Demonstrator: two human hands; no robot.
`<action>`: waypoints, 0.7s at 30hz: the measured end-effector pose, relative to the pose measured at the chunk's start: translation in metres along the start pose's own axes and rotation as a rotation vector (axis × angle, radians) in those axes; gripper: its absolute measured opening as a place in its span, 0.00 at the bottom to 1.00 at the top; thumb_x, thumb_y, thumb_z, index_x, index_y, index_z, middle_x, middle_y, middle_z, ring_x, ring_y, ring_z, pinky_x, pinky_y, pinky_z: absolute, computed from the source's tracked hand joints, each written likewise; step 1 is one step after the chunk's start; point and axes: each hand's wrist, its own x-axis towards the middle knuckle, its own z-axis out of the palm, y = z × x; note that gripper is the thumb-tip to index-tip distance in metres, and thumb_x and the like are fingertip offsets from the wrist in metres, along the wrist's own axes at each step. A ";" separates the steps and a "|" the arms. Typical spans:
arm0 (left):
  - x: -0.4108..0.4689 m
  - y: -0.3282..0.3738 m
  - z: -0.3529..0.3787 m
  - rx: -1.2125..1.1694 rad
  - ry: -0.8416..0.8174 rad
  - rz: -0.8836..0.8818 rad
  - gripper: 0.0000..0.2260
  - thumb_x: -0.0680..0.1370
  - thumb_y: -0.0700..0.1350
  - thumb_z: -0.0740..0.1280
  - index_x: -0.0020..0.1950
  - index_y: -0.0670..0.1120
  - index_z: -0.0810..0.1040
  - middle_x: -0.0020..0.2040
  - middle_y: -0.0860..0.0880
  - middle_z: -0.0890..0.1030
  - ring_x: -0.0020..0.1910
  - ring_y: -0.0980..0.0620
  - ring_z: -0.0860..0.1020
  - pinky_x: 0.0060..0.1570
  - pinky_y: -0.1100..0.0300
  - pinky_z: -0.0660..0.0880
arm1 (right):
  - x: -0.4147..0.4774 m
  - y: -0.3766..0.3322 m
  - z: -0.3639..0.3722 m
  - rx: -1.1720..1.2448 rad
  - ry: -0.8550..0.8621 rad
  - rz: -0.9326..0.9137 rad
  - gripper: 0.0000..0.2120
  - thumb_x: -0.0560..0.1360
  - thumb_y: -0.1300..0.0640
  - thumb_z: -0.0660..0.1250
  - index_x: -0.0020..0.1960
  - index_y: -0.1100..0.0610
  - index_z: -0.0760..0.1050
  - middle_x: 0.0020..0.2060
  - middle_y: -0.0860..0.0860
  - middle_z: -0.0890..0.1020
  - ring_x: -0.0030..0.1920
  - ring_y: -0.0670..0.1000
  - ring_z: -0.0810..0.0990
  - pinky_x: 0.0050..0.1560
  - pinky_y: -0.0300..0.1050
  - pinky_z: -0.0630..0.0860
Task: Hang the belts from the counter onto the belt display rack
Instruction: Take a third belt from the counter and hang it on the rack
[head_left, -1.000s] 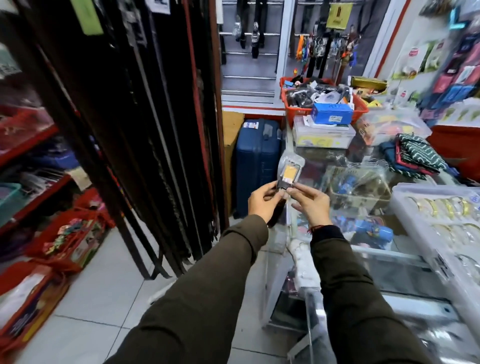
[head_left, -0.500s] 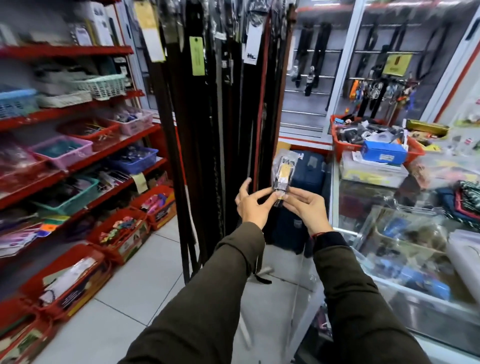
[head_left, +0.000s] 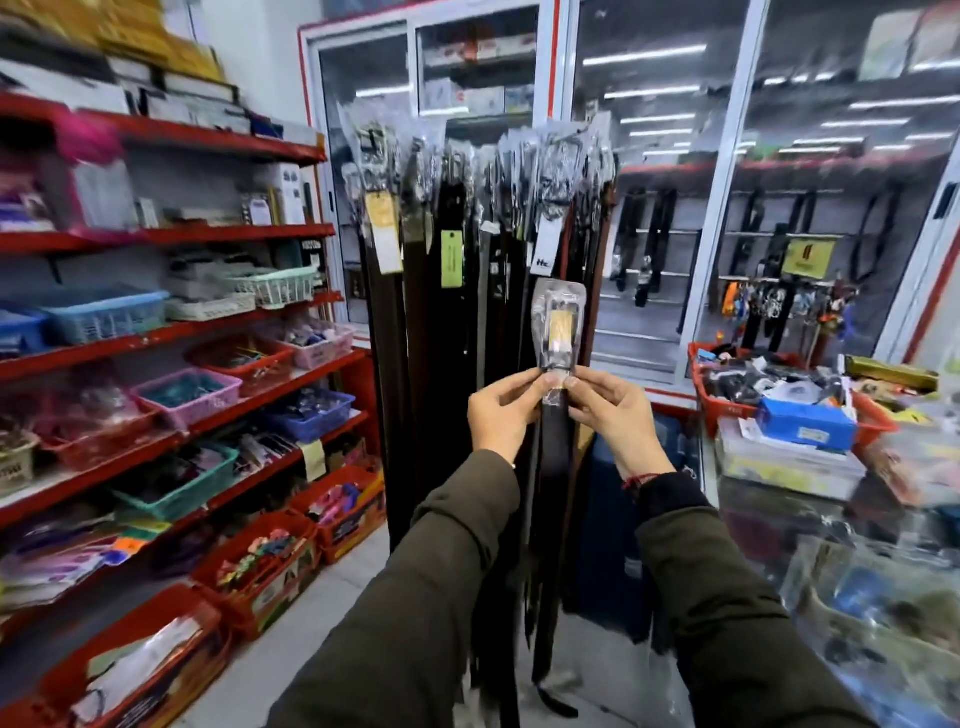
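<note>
I hold a dark belt upright; its buckle, gold-faced and wrapped in clear plastic, points up. My left hand and my right hand both pinch the belt just under the buckle, and the strap hangs down between my forearms toward the floor. Right behind it stands the belt display rack, crowded with several dark belts hanging from their plastic-wrapped buckles with paper tags. The held buckle is below the rack's top hooks.
Red shelves with plastic baskets line the left wall. A glass counter runs along the right, carrying a red basket and a blue box. Glass-door cabinets stand behind. A blue suitcase sits beside the rack.
My view has swung up and left from the counter to the rack. Both hands have raised the belt higher, and its buckle now stands in front of the hanging belts.
</note>
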 end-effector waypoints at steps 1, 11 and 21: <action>0.005 0.010 0.003 0.000 -0.009 0.027 0.15 0.73 0.42 0.77 0.58 0.39 0.84 0.52 0.41 0.86 0.54 0.46 0.84 0.56 0.51 0.82 | 0.005 -0.009 0.003 0.016 0.008 -0.017 0.12 0.78 0.61 0.68 0.62 0.61 0.78 0.53 0.57 0.84 0.55 0.51 0.83 0.52 0.39 0.82; 0.039 0.096 0.043 -0.055 -0.118 0.172 0.15 0.77 0.40 0.72 0.63 0.37 0.80 0.54 0.42 0.85 0.52 0.52 0.82 0.53 0.57 0.82 | 0.052 -0.089 0.011 0.077 0.106 -0.229 0.07 0.77 0.62 0.71 0.54 0.55 0.81 0.48 0.55 0.86 0.51 0.52 0.84 0.53 0.44 0.82; 0.063 0.149 0.076 -0.126 -0.145 0.173 0.14 0.75 0.45 0.75 0.58 0.40 0.84 0.53 0.42 0.86 0.52 0.46 0.84 0.41 0.63 0.81 | 0.080 -0.150 0.007 0.047 0.117 -0.235 0.13 0.76 0.58 0.72 0.59 0.62 0.81 0.40 0.52 0.84 0.39 0.44 0.84 0.38 0.36 0.80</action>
